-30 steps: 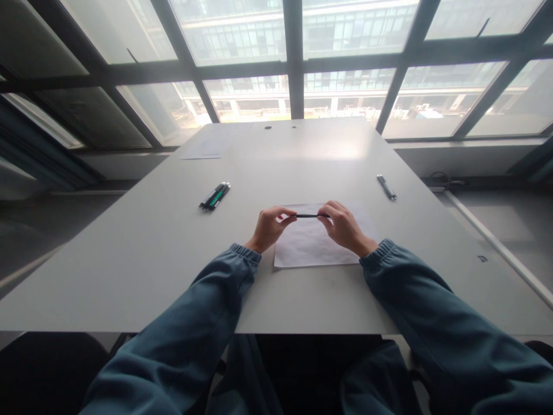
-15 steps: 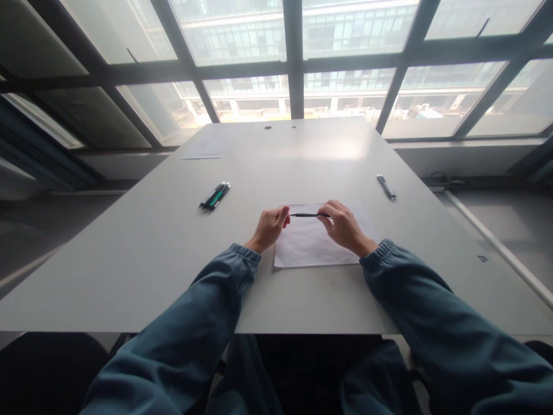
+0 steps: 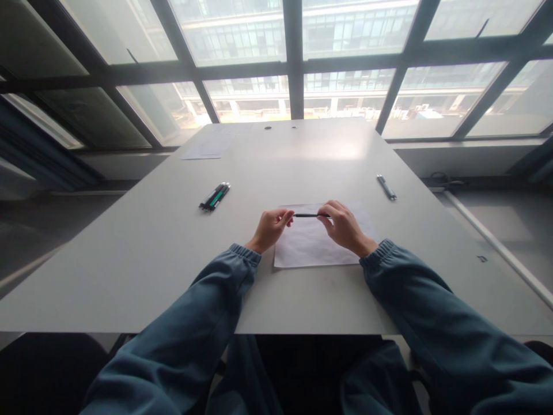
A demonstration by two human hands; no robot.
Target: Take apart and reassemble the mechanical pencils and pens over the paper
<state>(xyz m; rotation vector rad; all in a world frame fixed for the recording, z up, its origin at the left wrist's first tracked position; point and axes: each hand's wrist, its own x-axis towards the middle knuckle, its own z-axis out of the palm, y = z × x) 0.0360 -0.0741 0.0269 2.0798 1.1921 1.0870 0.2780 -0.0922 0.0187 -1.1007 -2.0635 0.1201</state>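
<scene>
A thin black pen is held level just above a white sheet of paper on the grey table. My right hand grips its right end between thumb and fingers. My left hand pinches the pen's left end, where a small red part shows by the fingertips. Both wrists rest near the sheet's upper corners.
Several pens, one with a green barrel, lie together at the left. A single silver-and-black pen lies at the right. Another sheet rests at the far left corner. Windows with dark frames stand behind the table.
My left hand's fingers shifted slightly along the pen's left end, closing over the red part. The right hand and the pen stayed in place.
</scene>
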